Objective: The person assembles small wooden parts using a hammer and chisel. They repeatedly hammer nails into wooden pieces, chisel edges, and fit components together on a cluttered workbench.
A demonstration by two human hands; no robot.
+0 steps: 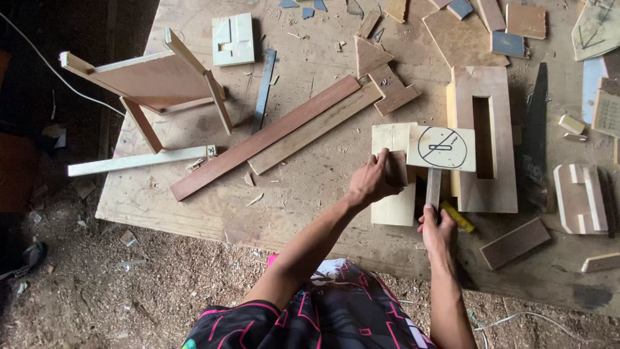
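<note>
Centre right of frame: left hand (373, 181) clamped, fingers curled together, on a small dark wood block (396, 168) pressed against a pale board (391, 171). Right hand (436, 227) just below and to the right, fingers wrapped tight round the dark handle (433, 187) of a small square sign (442, 148) drawn with a crossed circle. Sign lying partly over the pale board and touching a tall plank with a slot (484, 139) at its right edge. Yellow tool (457, 216) beside the right wrist, kind unclear.

Probably fitting or sanding at the joint between block and handle. Best done with block kept flat and square to the board, handle held steady and in line, pressure even, thumb clear of the edge.

Upper left: small unfinished stool (152, 81) tipped on its side. Centre: long reddish planks (271, 136) lying diagonally across the workbench (194, 213).
</note>
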